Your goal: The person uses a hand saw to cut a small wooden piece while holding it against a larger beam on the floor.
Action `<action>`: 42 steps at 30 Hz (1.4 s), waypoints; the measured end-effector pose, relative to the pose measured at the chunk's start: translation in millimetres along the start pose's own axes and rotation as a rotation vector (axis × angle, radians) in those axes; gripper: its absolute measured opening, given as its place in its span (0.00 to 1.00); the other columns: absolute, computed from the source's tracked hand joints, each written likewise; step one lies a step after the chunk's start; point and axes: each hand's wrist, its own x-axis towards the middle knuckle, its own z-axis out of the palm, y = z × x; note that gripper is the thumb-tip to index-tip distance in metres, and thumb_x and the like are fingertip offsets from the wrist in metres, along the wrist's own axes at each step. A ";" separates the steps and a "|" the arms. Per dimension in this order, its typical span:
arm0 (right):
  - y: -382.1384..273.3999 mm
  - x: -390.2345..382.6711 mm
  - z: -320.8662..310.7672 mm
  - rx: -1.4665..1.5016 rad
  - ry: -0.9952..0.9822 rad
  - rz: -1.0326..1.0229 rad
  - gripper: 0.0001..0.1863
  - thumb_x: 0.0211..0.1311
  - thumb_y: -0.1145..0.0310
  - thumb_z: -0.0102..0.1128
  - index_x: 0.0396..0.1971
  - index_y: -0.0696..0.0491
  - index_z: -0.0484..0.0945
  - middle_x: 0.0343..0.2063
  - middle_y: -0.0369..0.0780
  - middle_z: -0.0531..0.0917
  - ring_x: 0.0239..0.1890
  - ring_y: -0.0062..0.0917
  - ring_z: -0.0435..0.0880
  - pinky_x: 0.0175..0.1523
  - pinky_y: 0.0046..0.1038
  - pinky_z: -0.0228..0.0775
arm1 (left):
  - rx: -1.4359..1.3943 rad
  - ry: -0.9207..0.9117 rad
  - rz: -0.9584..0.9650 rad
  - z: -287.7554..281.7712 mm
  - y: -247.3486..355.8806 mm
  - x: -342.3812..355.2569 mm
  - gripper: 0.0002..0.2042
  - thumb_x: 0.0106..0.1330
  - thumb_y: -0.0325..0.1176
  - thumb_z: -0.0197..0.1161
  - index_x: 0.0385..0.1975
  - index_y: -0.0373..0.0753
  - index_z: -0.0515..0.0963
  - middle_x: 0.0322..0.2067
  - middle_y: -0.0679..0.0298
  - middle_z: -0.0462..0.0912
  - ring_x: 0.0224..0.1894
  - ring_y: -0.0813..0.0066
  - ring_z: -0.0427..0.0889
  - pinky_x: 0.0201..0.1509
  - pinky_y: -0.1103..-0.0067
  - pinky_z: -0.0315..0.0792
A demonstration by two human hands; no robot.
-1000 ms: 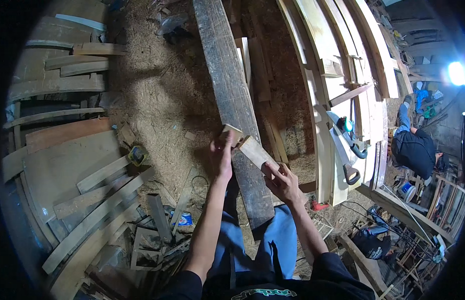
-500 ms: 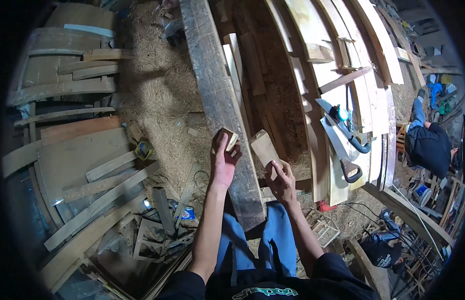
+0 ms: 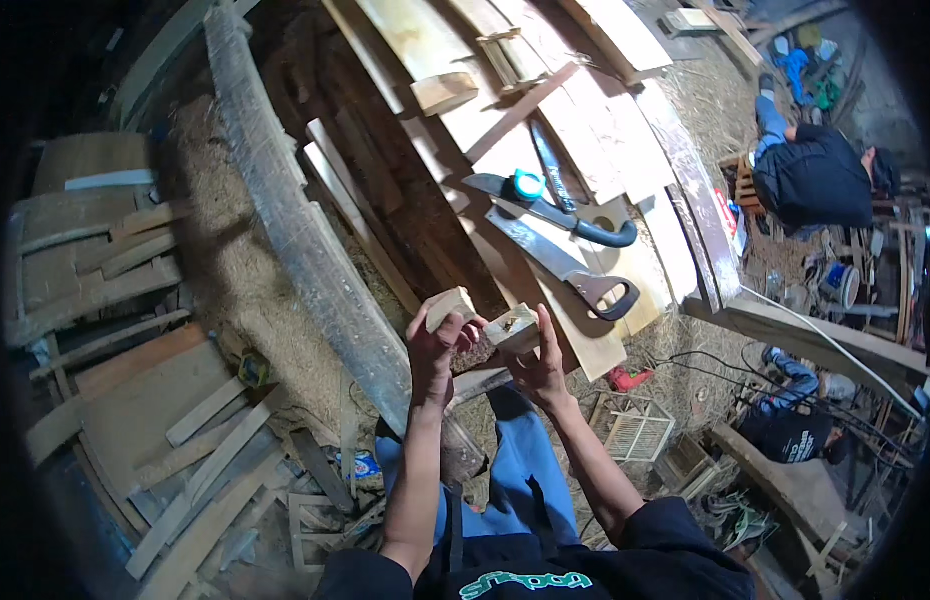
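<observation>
My left hand (image 3: pixel 434 358) is closed around a small pale wood block (image 3: pixel 449 306). Another wood block (image 3: pixel 513 329), its rough end face turned up, is gripped in my right hand (image 3: pixel 541 374). The two blocks are side by side above my lap, with a narrow gap between them. Just beyond them, on pale planks, lie a handsaw (image 3: pixel 540 248) with a dark looped handle and a curved-blade saw (image 3: pixel 603 236) with a black handle. A round turquoise tool (image 3: pixel 529 185), possibly a tape measure, rests on the curved blade.
A long weathered beam (image 3: pixel 305 255) runs away at my left. Boards (image 3: pixel 135 400) are stacked farther left, beside a sawdust-covered floor (image 3: pixel 225 240). One person (image 3: pixel 813 178) sits at the far right, another (image 3: pixel 790 430) lower right. Cables and a slatted crate (image 3: pixel 635 430) lie nearby.
The view has swung right, toward the saws and planks. My hands have come closer together, and the right-hand block has turned from its long face to its end.
</observation>
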 end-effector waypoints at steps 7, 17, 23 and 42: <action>-6.2 -8.5 -39.1 -0.005 0.194 -0.002 0.49 0.48 0.81 0.70 0.70 0.53 0.53 0.55 0.49 0.72 0.55 0.40 0.76 0.57 0.34 0.70 | 0.389 -0.132 0.105 52.9 -18.0 2.1 0.25 0.63 0.54 0.62 0.44 0.34 0.74 0.32 0.65 0.82 0.24 0.87 0.70 0.28 0.87 0.64; 19.7 -38.3 -60.8 0.073 0.225 0.197 0.49 0.43 0.84 0.52 0.71 0.51 0.50 0.59 0.49 0.69 0.62 0.40 0.69 0.66 0.35 0.60 | 0.198 -0.189 -0.031 60.3 -46.7 -7.7 0.22 0.67 0.52 0.55 0.46 0.37 0.71 0.21 0.69 0.71 0.19 0.84 0.69 0.22 0.85 0.63; 6.0 -26.0 -69.7 -0.028 0.161 0.203 0.47 0.44 0.83 0.53 0.71 0.51 0.51 0.59 0.50 0.69 0.62 0.41 0.70 0.66 0.35 0.60 | 0.100 -0.193 -0.100 45.5 -60.7 -7.7 0.17 0.67 0.47 0.57 0.40 0.38 0.73 0.23 0.70 0.70 0.18 0.86 0.65 0.20 0.85 0.58; -28.4 -20.3 -28.0 -0.117 -0.012 0.377 0.52 0.50 0.73 0.69 0.73 0.48 0.46 0.59 0.51 0.72 0.59 0.38 0.75 0.62 0.36 0.67 | 0.044 0.069 -0.106 -29.3 -86.6 -5.9 0.14 0.67 0.45 0.54 0.33 0.39 0.69 0.19 0.70 0.67 0.16 0.85 0.67 0.18 0.84 0.61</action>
